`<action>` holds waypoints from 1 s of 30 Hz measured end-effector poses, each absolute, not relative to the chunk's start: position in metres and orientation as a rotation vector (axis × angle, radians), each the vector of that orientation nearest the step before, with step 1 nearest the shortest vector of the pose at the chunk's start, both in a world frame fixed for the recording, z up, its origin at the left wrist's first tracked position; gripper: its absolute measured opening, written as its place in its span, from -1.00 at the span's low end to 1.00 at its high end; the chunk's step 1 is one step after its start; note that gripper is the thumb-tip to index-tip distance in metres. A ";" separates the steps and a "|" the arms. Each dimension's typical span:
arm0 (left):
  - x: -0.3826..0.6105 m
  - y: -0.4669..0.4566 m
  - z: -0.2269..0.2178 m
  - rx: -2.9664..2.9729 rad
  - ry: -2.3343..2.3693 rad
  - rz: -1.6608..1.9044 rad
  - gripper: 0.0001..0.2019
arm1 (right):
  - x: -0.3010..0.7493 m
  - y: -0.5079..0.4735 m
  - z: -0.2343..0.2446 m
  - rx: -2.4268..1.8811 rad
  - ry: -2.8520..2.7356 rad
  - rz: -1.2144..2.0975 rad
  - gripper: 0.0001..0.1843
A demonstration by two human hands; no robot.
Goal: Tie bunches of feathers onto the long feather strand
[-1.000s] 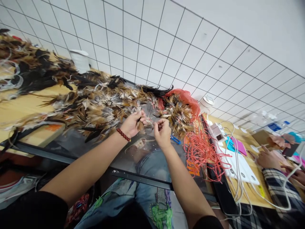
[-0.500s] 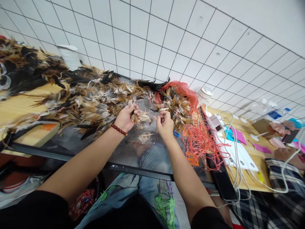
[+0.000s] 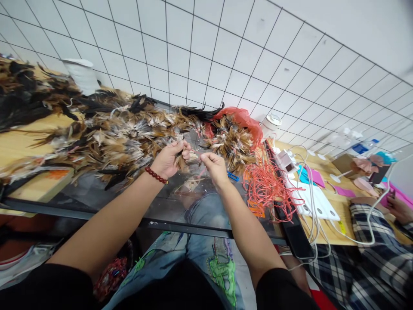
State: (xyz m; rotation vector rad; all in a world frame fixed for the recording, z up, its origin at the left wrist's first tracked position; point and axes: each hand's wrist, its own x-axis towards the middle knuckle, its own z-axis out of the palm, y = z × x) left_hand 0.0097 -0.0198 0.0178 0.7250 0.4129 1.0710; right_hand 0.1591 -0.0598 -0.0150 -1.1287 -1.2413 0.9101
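Observation:
My left hand is closed round a small bunch of brown feathers over a glass tabletop. A red bead bracelet sits on that wrist. My right hand is pinched on a thin pink cord that runs to the bunch in my left hand. A long heap of brown, black and white feathers lies just beyond both hands. A red plastic bag of feathers sits to the right of them.
A tangle of red cords lies right of my right hand, with blue scissors beside it. White cables, a white device and pink cards cover the wooden table further right, where another person's hand and plaid sleeve show. A white cup stands by the tiled wall.
My right hand has moved closer to my left hand, drawing the pink cord short. My head has turned a little to the right. The other person's hand has shifted further right.

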 end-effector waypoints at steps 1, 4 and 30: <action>0.008 -0.017 0.019 0.670 0.409 1.091 -0.87 | 0.161 -0.060 -0.013 -1.112 -1.200 0.916 -0.61; -0.001 -0.009 0.023 0.514 0.414 1.201 -0.81 | 0.167 -0.061 -0.006 -1.078 -1.082 0.918 -0.65; 0.015 -0.018 -0.004 1.240 0.769 0.847 -0.81 | 0.175 -0.063 -0.017 -1.290 -1.506 0.620 -0.48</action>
